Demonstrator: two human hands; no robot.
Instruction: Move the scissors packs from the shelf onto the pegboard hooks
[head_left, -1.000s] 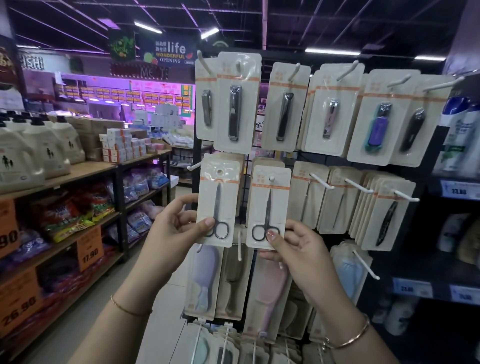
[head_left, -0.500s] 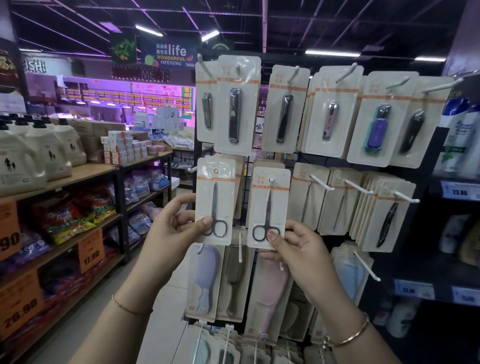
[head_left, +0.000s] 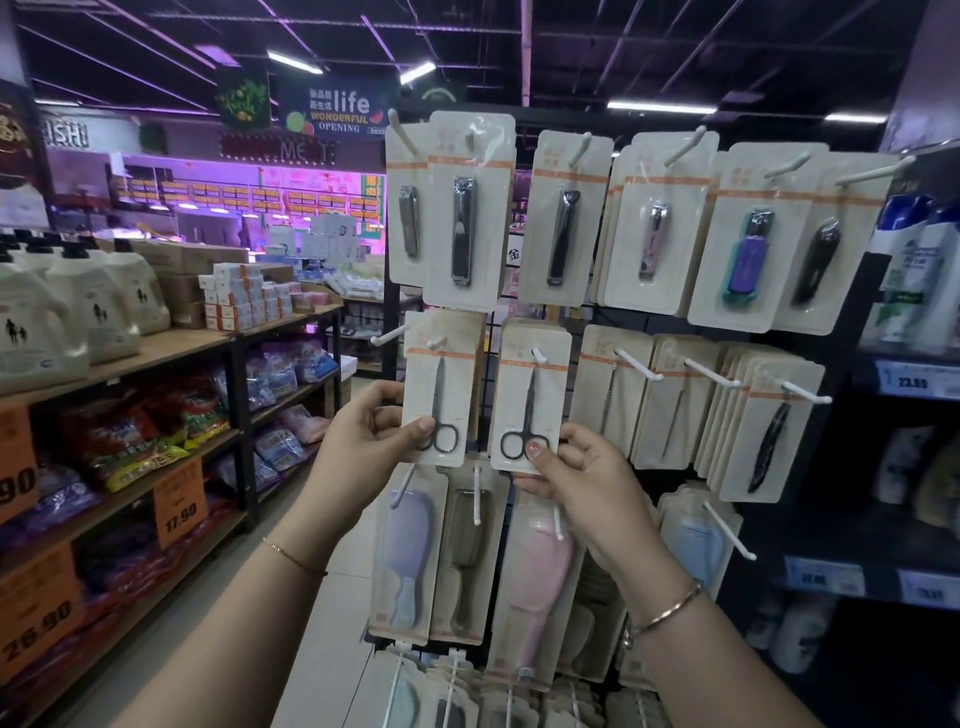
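- Since the earlier frames little has shifted: both scissors packs sit slightly higher against their hooks, and both hands keep the same pinch on the packs' lower corners.
- Far left: wooden aisle shelves (head_left: 171, 353) carry white jugs (head_left: 98, 312) on top, bagged goods beneath and orange price tags (head_left: 179, 504) on the front edges.
- Left hand (head_left: 358, 447): fingers clamped on the lower left corner of the left scissors pack (head_left: 441, 384), thumb on the front beside the scissor handles, the other fingers behind the card.
- Left scissors pack: upright in the middle row at the left edge of the pegboard (head_left: 587, 317), its hang hole over a white hook (head_left: 436, 342) whose tip shows through the card.
- Right scissors pack (head_left: 530, 400): upright just beside the first, apart from it, also threaded on a white hook tip near its top edge.
- Right hand (head_left: 587, 483): fingers clamped on the lower right corner of the right scissors pack, thumb over the handle loops, the remaining fingers curled behind.
- Top row of the pegboard: carded nail clippers (head_left: 462, 239) hang across its width.
- Bottom rows: carded hairbrushes (head_left: 535, 577) in lilac, dark and pink hang below the hands.
- Right of the scissors, middle row: stacks of cards with slim dark tools (head_left: 769, 441) on long white hooks.
- Far right edge: dark shelving (head_left: 909, 374) with bottles and price labels.
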